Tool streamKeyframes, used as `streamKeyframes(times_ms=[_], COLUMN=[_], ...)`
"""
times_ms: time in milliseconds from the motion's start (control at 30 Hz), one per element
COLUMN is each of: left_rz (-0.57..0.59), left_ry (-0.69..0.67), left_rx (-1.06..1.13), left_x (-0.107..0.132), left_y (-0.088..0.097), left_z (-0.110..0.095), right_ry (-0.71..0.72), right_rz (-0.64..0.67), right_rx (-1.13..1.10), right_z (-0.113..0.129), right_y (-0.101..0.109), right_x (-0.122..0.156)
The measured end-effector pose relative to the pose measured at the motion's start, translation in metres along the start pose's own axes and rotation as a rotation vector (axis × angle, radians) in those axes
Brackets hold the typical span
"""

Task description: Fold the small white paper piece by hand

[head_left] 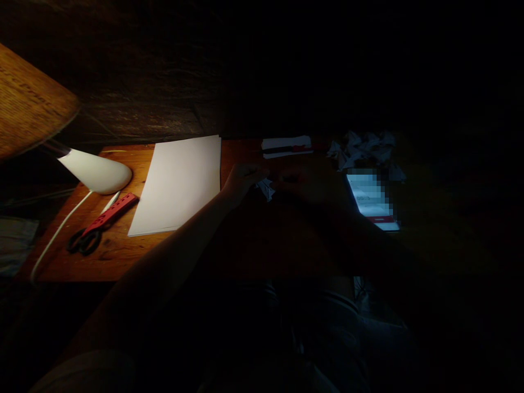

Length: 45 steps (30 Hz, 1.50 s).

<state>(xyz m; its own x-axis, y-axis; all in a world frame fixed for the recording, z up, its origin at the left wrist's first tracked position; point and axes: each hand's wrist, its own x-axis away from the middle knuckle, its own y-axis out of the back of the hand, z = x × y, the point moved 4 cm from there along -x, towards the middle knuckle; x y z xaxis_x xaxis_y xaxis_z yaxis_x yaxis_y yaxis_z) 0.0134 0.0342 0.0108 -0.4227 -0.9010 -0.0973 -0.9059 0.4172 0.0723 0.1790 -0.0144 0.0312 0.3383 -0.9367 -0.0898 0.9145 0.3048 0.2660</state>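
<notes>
Over the middle of the wooden table, my left hand (242, 181) pinches a small folded white paper (266, 189) with pointed corners. My right hand (301, 183) is in deep shadow; its fingers curl in at the right side of the same paper, and their exact grip is dim. Left of my hands lies a stack of blank white sheets (180, 185). Beyond them is a smaller stack of white paper (286, 146) with a dark and red slender tool (292, 148) across it. Several folded paper pieces (364, 147) are heaped at the back right.
A lamp with a white base (98, 172) and brown shade (33, 103) stands at the left, its white cord (61, 226) running over the table edge. Scissors with black handles (88, 240) and a red cover lie beside it. A lit phone or tablet (372, 202) lies at the right.
</notes>
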Motion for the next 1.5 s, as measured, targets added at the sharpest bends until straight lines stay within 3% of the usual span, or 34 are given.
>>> streamKeyframes(times_ms=[300, 567, 767, 1200, 1500], left_rz=[-0.077, 0.044, 0.007, 0.080, 0.042], left_ry=[-0.072, -0.092, -0.068, -0.051, -0.030], left_rx=[0.097, 0.078, 0.029, 0.006, 0.009], left_x=[-0.005, -0.005, -0.003, -0.002, -0.001], left_y=[0.005, 0.000, -0.001, -0.001, -0.003], left_z=[0.010, 0.007, 0.003, 0.004, 0.002], right_ry=[0.098, 0.036, 0.077, 0.089, 0.080], right_rz=[-0.103, -0.287, -0.284, -0.170, -0.174], right_rx=[0.043, 0.016, 0.103, 0.048, 0.031], right_z=[0.007, 0.002, -0.001, 0.000, -0.005], right_y=[0.006, 0.009, 0.009, 0.005, 0.007], right_x=[0.003, 0.001, -0.002, -0.006, -0.007])
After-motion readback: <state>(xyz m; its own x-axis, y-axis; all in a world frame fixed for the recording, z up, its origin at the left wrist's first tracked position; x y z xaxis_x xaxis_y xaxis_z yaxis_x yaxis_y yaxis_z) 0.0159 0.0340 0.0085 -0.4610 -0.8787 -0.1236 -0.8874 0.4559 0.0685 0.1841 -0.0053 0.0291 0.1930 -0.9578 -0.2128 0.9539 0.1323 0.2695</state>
